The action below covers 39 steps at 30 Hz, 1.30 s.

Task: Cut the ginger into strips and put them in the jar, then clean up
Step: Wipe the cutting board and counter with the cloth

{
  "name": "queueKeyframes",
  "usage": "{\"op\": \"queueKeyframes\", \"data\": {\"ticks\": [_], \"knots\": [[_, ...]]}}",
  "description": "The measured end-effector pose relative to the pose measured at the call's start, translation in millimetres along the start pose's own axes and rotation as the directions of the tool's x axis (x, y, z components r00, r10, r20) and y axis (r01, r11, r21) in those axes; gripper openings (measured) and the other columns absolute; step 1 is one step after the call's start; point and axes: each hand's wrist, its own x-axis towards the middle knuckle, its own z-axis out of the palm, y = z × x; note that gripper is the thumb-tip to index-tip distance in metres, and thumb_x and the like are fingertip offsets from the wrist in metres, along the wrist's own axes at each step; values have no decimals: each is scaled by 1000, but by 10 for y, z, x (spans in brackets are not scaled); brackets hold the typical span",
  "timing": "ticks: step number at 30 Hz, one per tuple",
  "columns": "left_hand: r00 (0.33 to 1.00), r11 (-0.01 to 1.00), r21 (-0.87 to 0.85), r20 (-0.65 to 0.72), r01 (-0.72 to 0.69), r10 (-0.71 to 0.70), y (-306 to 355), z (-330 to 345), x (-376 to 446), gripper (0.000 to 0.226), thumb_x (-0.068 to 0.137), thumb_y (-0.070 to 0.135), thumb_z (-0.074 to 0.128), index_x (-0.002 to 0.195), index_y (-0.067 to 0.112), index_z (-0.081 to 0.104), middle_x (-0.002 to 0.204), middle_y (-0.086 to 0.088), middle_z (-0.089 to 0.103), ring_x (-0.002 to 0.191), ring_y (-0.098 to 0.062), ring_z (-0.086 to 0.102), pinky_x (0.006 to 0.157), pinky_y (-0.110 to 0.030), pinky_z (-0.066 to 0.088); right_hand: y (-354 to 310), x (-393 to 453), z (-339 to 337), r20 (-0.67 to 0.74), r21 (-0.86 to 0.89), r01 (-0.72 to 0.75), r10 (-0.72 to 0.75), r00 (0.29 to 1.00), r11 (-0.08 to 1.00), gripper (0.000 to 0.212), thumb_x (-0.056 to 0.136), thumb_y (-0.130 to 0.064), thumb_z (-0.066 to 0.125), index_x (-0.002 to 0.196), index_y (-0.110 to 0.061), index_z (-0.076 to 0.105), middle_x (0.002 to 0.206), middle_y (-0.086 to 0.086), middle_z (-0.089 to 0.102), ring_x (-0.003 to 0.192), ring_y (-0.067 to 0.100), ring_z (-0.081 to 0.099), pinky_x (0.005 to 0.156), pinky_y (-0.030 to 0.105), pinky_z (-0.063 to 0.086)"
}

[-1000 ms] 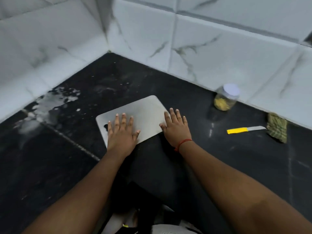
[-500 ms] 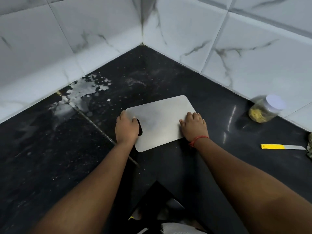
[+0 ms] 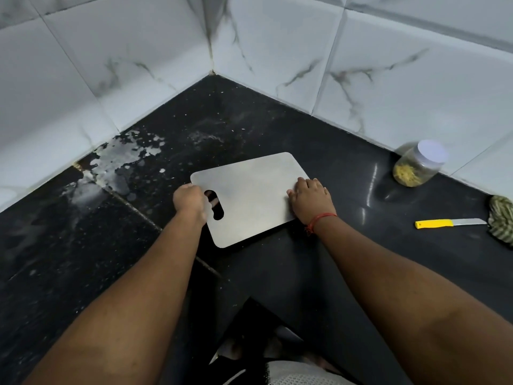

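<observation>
At the far left I see a pale, patchy stain [image 3: 119,162] on the black table [image 3: 277,129], close to where that side meets the white marbled wall tiles [image 3: 111,65]. My left hand [image 3: 190,200] comes next: its fingers curl round the left edge of the steel cutting board [image 3: 249,195], and some fingertips show through the oblong handle slot [image 3: 215,205], so it grips the board there. The board lies near the middle of the table, turned at an angle, with its far right corner pointing toward the back wall. I cannot tell whether it rests flat or is slightly lifted on one side.

My right hand [image 3: 309,197] holds the board's right edge, fingers bent over the top surface and the thumb stretched along it; a red thread [image 3: 319,219] circles that wrist. Both forearms reach in from the near edge.

Further right, against the back wall, stands the jar [image 3: 417,165] with a white lid, tilted in this wide view, its lower part filled with yellowish ginger strips [image 3: 406,173]. It is well apart from the board. Nearer the right edge lies the knife [image 3: 449,223] with a yellow handle, blade pointing right, its tip just beside a crumpled striped green cloth [image 3: 502,218] at the picture's right border.
</observation>
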Motion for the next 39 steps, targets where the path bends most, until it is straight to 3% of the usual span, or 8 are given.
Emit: {"op": "queueKeyframes", "data": {"ticks": [4, 10, 15, 22, 27, 30, 34, 39], "knots": [[995, 996, -87, 104, 13, -4, -11, 124, -94, 30, 100, -7, 34, 96, 8, 59, 103, -15, 66, 82, -27, 65, 64, -43, 63, 231, -37, -139, -98, 170, -32, 49, 994, 985, 46, 99, -38, 40, 131, -5, 46, 133, 16, 51, 131, 31, 41, 110, 42, 35], [947, 996, 77, 321, -52, 24, -274, 602, -335, 27, 100, -6, 40, 98, 8, 63, 103, -14, 66, 81, -27, 68, 59, -38, 61, 1009, -394, -408, -223, 279, -209, 276, 935, 937, 32, 99, -31, 42, 112, -3, 54, 115, 19, 56, 108, 37, 50, 96, 42, 39], [871, 976, 211, 488, -50, -61, -766, 1209, -789, 28, 103, -1, 41, 94, 14, 62, 101, -11, 65, 85, -26, 68, 60, -36, 57, 1675, -1071, -532, -201, 454, -453, 583, 787, 767, 30, 98, -29, 42, 102, -4, 58, 109, 17, 57, 100, 36, 55, 85, 42, 45], [777, 888, 419, 617, -189, -125, -1626, 1703, -1520, 30, 102, 1, 39, 87, 17, 59, 95, -5, 61, 81, -22, 67, 62, -31, 55, 2426, -2204, -584, -163, 467, -666, 797, 582, 582, 27, 98, -23, 42, 107, -5, 58, 120, 13, 47, 92, 35, 56, 85, 40, 45], [720, 676, 539, 694, -503, -17, -2021, 1710, -1978, 22, 105, 9, 39, 99, 0, 58, 94, -13, 63, 72, -19, 67, 53, -24, 55, 2748, -2765, -558, -145, 458, -712, 835, 531, 532, 24, 98, -20, 38, 105, -6, 57, 117, 10, 48, 82, 29, 53, 77, 37, 44], [687, 483, 593, 726, -644, 25, -2088, 1684, -2044, 23, 104, 13, 41, 86, 4, 51, 97, -20, 65, 76, -31, 71, 41, -24, 48, 2894, -2915, -596, -120, 461, -699, 819, 560, 546, 21, 96, -19, 41, 102, -8, 57, 112, 9, 50, 82, 23, 48, 75, 33, 39], [639, 127, 626, 760, -769, 118, -2052, 1622, -2053, 28, 103, 20, 45, 80, 7, 52, 86, -12, 63, 74, -29, 61, 61, -38, 48, 3041, -2976, -639, -92, 457, -666, 776, 624, 590, 16, 93, -19, 46, 97, -9, 58, 102, 7, 56, 82, 24, 51, 71, 32, 41], [588, -62, 602, 793, -796, 162, -2059, 1509, -2054, 22, 103, 20, 48, 97, 3, 60, 102, -12, 61, 86, -29, 58, 71, -39, 47, 3107, -3000, -673, -18, 375, -684, 743, 669, 626, 10, 90, -23, 49, 89, -14, 54, 88, 3, 60, 80, 26, 56, 65, 32, 41]]}}
